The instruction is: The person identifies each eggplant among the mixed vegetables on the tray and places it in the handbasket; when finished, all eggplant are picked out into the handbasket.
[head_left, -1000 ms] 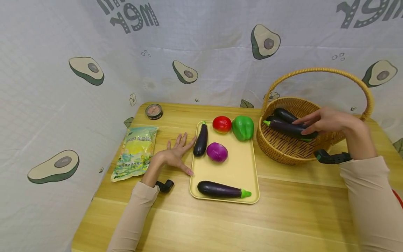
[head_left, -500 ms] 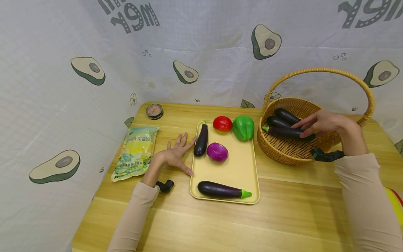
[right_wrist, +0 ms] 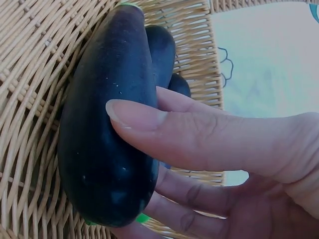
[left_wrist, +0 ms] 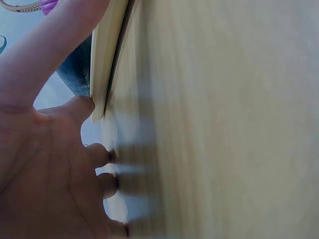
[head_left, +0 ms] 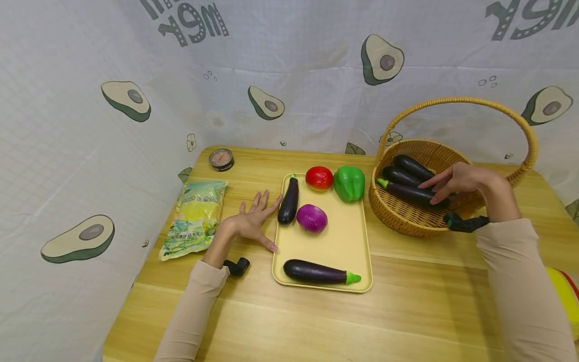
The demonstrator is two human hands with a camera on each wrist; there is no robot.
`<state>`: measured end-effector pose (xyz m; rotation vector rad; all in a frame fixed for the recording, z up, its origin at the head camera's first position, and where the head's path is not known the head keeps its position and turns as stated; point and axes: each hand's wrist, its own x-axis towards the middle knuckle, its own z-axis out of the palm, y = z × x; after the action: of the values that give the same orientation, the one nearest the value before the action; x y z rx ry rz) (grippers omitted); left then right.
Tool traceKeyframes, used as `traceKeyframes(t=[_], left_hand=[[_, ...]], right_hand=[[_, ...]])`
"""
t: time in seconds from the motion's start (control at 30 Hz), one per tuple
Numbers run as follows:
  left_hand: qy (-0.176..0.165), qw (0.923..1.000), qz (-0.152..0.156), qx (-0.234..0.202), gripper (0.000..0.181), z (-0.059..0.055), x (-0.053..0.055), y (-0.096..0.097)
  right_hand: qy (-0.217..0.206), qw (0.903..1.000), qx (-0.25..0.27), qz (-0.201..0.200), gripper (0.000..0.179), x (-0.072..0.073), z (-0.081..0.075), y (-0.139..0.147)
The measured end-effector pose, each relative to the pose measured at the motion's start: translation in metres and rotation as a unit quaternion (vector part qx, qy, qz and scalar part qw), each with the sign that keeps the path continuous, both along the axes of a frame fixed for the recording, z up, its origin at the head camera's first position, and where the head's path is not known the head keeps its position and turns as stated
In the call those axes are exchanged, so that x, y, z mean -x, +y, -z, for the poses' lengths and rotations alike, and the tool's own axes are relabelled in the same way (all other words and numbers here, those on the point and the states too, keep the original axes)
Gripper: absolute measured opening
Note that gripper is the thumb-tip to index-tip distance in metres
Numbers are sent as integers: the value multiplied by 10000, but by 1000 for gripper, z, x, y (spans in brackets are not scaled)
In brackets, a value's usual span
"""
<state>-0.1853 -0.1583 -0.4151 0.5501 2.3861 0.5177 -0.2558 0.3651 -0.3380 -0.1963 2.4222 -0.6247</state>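
Table: pale wood table (head_left: 398, 317), plank-grained, spread below everything.
Right edge: yellow-and-red thing (head_left: 568, 296), cut off by the frame; identity unclear.
Tray, near end: yellow tray (head_left: 344, 241); near eggplant (head_left: 314, 272) lay crosswise, stem to the right.
Left hand: left hand (head_left: 251, 224) beside the tray, fingers spread, nothing gripped; thumb and forefinger reached its rim.
Tray, beyond: purple onion (head_left: 312, 218); left eggplant (head_left: 289, 203) along the left side; red vegetable (head_left: 319, 179) and green pepper (head_left: 349, 183) at the far end.
Bag: printed bag (head_left: 196, 218) lay flat, left of the tray.
Basket: wicker basket (head_left: 398, 221), right of the tray, handle upright.
Right hand: right hand (head_left: 459, 180) in the basket, thumb and fingers pinching the held eggplant (right_wrist: 107, 114); two other eggplants (head_left: 400, 175) lay behind it.
Progress: judged unfinished; three eggplants were within the basket, one not yet released; two lay ungripped on the tray.
Hidden: some right fingertips, behind the held eggplant; whether wicker bore its weight, unclear. Green bit (right_wrist: 143, 218) beneath, source unsure.
Far: round tin (head_left: 221, 159), back left; avocado-printed cloth (head_left: 307, 55) behind.
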Motion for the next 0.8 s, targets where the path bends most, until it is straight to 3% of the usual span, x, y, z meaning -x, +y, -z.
traceKeyframes(t=[0.43, 0.63, 0.8], left_hand=[[2, 10000, 18, 45, 138, 2, 1, 0], [4, 10000, 21, 20, 138, 2, 1, 0], [-5, 10000, 14, 0, 138, 1, 0, -1]], right_hand=[[106, 9993, 157, 325, 44, -2, 1, -2], [590, 9978, -59, -293, 49, -7, -7, -5], [801, 9932, 216, -817, 53, -19, -21, -24]])
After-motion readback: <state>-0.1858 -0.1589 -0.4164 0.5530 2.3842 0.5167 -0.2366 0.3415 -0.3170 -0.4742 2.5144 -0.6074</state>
